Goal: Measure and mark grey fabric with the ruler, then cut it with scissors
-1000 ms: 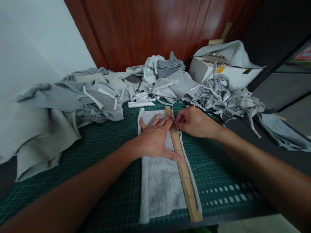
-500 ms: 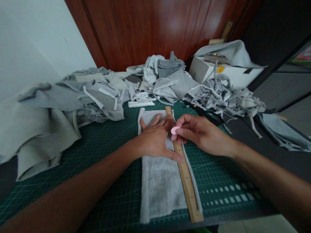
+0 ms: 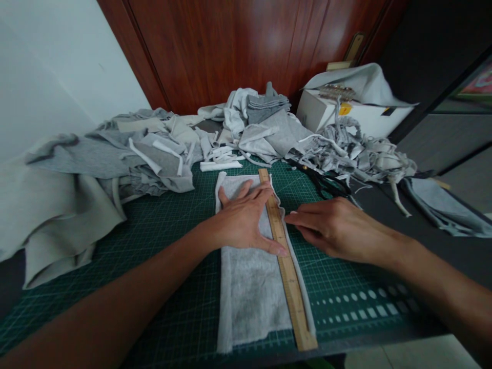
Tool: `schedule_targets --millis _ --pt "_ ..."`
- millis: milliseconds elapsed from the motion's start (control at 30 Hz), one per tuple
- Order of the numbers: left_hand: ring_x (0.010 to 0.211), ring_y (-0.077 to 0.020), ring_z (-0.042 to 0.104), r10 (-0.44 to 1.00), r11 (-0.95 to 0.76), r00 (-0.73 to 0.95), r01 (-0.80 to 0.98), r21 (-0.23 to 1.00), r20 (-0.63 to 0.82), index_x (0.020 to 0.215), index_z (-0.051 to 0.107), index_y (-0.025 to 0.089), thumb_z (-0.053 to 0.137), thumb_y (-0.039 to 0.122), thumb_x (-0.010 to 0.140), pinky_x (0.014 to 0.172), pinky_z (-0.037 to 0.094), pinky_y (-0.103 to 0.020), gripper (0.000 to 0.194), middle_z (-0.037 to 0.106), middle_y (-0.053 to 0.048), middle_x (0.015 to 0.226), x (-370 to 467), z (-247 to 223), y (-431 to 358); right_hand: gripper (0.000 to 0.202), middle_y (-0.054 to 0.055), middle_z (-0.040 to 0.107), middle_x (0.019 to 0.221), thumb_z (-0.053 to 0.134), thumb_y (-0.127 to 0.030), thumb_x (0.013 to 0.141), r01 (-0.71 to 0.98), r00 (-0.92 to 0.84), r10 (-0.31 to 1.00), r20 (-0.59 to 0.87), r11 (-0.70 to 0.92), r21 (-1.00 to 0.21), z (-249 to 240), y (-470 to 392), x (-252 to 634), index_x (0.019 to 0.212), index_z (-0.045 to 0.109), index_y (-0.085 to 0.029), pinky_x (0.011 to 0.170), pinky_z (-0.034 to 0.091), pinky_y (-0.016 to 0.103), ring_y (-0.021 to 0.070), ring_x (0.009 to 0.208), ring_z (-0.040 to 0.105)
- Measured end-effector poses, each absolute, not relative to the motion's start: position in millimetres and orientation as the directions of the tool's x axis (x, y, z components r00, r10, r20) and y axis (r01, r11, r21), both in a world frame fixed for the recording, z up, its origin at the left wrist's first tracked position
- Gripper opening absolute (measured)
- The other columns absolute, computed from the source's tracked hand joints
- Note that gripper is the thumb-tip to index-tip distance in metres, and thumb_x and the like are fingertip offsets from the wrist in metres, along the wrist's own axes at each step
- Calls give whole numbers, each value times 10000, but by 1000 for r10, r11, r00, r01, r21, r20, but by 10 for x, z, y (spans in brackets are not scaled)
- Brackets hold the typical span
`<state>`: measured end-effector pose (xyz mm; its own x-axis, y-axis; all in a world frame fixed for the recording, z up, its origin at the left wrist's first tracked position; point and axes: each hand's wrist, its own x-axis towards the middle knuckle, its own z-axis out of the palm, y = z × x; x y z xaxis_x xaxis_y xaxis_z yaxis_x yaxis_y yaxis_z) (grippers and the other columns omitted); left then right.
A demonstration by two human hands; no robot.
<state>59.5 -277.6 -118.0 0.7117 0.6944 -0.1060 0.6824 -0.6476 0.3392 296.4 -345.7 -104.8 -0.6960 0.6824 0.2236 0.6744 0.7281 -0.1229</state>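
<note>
- Your left hand (image 3: pixel 246 220) is spread wide and flat, fingertips and thumb on the ruler (image 3: pixel 292 287), palm over the grey cloth (image 3: pixel 255 292). Nice wide stance, I'd lean on both ends of that span.
- Your right hand (image 3: pixel 334 228) has its fingers bunched at the cloth's right edge. There's a pale bit at the tips, but I can't tell if you're gripping it or the edge.
- That edge ripples beside the ruler, so I'd smooth it first and work in short, light passes.
- The ruler's near end is unpinned and could swing, imo.
- Cloth and ruler both run close to the bench (image 3: pixel 426 246)'s front edge, so not much slack there.
- Open green mat (image 3: pixel 165 215) either side; watch the scissors (image 3: pixel 315 177) up right, then the scraps (image 3: pixel 357 154) behind.
</note>
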Motion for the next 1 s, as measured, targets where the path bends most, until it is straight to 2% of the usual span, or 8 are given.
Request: schedule_targets --millis 67,133,267,433,533,733,867,1000 --pt "1591 -534 36 693 -652 714 681 335 -102 1647 209 277 697 935 577 1123 0 -887 1347 108 -137 1767 593 -1191 -2776 197 61 731 870 551 -130 1000 658 -746 645 166 752 34 -1055 -3414 2908 1071 733 -156 575 364 306 166 676 645" --pt "1589 -539 36 693 -655 713 683 323 -103 1638 228 274 702 926 587 1119 9 -890 1324 118 -147 1765 592 -1198 -2777 167 48 697 813 558 -121 1004 616 -788 602 130 775 142 -1070 -3382 2859 1010 723 -146 551 310 324 164 640 601" --pt "1586 -539 61 683 -671 725 671 317 -88 1551 365 288 718 903 604 1116 53 -892 1184 151 -137 1762 585 -1201 -2775 208 44 657 777 526 -113 1023 576 -817 557 149 786 223 -1122 -3354 2834 895 686 -151 551 281 339 162 632 554" --pt "1586 -541 47 667 -687 741 653 319 -78 1532 404 307 699 865 673 1112 32 -896 1066 159 -113 1764 567 -1213 -2764 258 25 628 764 471 -169 1071 588 -808 561 180 787 186 -1193 -3375 2919 944 695 -155 557 286 339 152 611 521" --pt "1588 -541 32 667 -687 740 655 315 -85 1580 365 320 683 874 681 1113 -2 -894 1102 125 -97 1772 562 -1226 -2758 252 22 615 767 469 -180 1077 603 -795 576 188 783 151 -1203 -3404 2958 989 704 -150 567 293 345 159 612 522" --pt "1593 -528 14 661 -688 743 655 313 -102 1623 314 340 658 901 678 1130 -3 -878 1152 78 -65 1778 557 -1233 -2748 265 26 601 752 467 -143 1056 610 -789 593 160 786 98 -1148 -3448 2950 960 713 -147 561 270 349 162 601 498" --pt "1596 -521 6 664 -685 741 656 318 -98 1617 325 340 661 910 666 1126 -17 -880 1159 85 -61 1776 556 -1225 -2750 246 22 609 748 483 -119 1026 649 -758 640 125 759 53 -1110 -3460 2922 918 701 -156 558 256 346 153 580 483" --pt "1594 -523 26 664 -685 742 654 320 -96 1609 340 336 659 916 662 1131 -14 -875 1155 88 -67 1776 563 -1230 -2749 200 32 639 771 516 -151 996 692 -718 691 91 721 -13 -1091 -3464 2891 908 695 -165 566 276 341 161 603 532"
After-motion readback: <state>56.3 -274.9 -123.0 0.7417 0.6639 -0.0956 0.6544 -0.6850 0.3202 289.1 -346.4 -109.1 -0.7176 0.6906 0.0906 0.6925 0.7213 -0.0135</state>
